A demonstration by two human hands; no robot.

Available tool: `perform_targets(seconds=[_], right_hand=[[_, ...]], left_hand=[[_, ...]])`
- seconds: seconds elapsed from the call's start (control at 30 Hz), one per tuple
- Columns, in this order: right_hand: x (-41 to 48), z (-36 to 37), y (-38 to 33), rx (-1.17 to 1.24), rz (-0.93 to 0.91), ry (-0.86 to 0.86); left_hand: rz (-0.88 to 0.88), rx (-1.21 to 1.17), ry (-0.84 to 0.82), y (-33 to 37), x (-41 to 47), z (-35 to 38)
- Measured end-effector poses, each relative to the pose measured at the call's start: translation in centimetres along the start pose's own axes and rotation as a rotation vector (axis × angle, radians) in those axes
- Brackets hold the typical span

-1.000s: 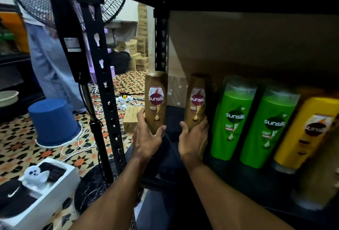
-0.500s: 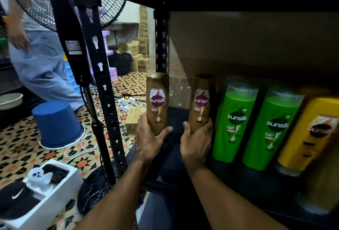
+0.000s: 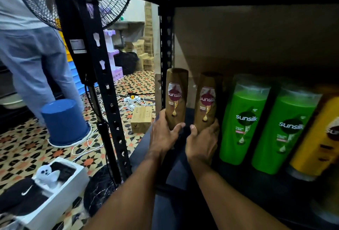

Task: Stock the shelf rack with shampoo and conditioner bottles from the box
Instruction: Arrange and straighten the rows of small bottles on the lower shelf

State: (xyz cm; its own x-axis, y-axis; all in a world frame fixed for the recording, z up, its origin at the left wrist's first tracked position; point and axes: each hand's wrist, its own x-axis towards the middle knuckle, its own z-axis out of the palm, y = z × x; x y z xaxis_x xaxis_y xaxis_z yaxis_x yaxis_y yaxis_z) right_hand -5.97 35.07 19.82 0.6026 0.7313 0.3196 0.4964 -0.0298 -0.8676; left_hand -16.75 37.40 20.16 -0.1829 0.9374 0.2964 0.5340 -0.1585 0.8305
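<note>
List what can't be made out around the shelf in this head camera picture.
Head view: bases of the brown plastic Sunsilk bottles, largely covered by the left hand and right hand.
Head view: yellow plastic bottle, blurred and cut by the right edge.
Head view: small print on the green plastic bottles, too small.

Head camera (close) faces down into shelf rack.
</note>
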Motion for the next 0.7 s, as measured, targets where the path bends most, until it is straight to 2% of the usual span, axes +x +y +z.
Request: perform_targets(seconds=[0.17, 0.7], right_hand=[[-0.2, -0.1, 0.0, -0.013, -0.005, 0.003], [0.0, 0.0, -0.1, -0.027, 0.003, -0.006]], left_hand=[[0.071, 0.071, 0.020, -0.5, 0.5, 0.5], [0.067, 0.087, 0.075, -1.4, 0.8, 0.7]])
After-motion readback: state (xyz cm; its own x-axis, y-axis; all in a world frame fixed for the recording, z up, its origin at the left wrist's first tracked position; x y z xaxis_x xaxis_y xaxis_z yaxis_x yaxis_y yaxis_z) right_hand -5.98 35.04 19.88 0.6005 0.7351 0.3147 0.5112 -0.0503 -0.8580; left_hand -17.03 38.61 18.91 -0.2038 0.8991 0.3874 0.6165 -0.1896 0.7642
